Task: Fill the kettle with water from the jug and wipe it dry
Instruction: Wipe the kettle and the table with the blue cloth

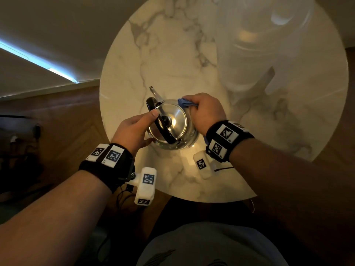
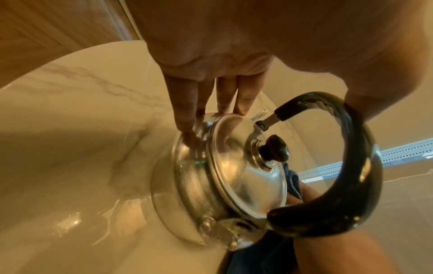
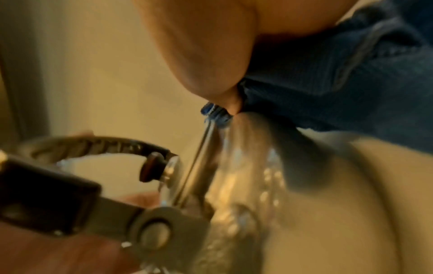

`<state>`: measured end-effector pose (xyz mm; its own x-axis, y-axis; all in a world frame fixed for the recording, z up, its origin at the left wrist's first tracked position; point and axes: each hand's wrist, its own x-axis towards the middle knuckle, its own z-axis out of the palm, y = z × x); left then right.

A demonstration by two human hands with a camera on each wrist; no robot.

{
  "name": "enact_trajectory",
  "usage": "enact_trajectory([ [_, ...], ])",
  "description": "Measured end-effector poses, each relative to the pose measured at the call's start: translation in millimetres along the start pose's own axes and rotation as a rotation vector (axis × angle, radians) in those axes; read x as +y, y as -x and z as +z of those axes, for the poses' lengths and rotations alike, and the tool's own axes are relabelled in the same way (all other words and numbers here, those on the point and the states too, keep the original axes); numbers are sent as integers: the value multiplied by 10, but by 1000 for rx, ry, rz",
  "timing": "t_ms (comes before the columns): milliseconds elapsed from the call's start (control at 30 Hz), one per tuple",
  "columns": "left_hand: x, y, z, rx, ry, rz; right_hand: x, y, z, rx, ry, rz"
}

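A glass kettle (image 1: pixel 172 121) with a steel lid and a black hoop handle (image 1: pixel 162 131) stands on the round marble table (image 1: pixel 153 54), near its front left edge. My left hand (image 1: pixel 148 125) steadies it. The thumb lies on the handle (image 2: pixel 365 157) and the straight fingers (image 2: pixel 187 111) press on the kettle (image 2: pixel 234 166) body. My right hand (image 1: pixel 203 110) grips a blue cloth (image 1: pixel 184 102) and holds it against the kettle's right side. Up close, the cloth (image 3: pixel 328 83) touches the wet glass wall (image 3: pixel 246 176). A large clear jug (image 1: pixel 247 50) stands blurred at the back right.
The table's front edge lies close behind the kettle, with wooden floor (image 1: pixel 67 121) to the left. A thin black cable (image 1: pixel 224 168) runs over the table near my right wrist. A shiny patch (image 2: pixel 70 222) shows on the marble beside the kettle.
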<state>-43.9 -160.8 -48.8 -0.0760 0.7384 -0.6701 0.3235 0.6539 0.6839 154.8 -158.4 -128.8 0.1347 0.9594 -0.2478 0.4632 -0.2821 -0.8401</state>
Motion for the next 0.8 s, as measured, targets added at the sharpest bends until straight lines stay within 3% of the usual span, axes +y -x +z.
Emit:
enact_trajectory([
  [133,85,21,-20,-51,-28,-22,59,83,-141,-90,49,-28],
  [267,156,-23,-84,-42,-166,17,284,207,-416,-270,147,-46],
  [333,228,-41,-131,30,-349,167,292,274,-574,-326,102,-50],
  [400,346,6,-172,51,-567,430,279,347,-720,-312,-46,58],
  [533,549,44,-178,-119,-1167,931,263,411,-895,-221,-533,398],
  [633,688,-53,-169,-192,-1441,1027,142,417,-1012,-166,-698,494],
  [800,899,-136,-180,-267,-1601,990,62,371,-1088,-211,-464,328],
])
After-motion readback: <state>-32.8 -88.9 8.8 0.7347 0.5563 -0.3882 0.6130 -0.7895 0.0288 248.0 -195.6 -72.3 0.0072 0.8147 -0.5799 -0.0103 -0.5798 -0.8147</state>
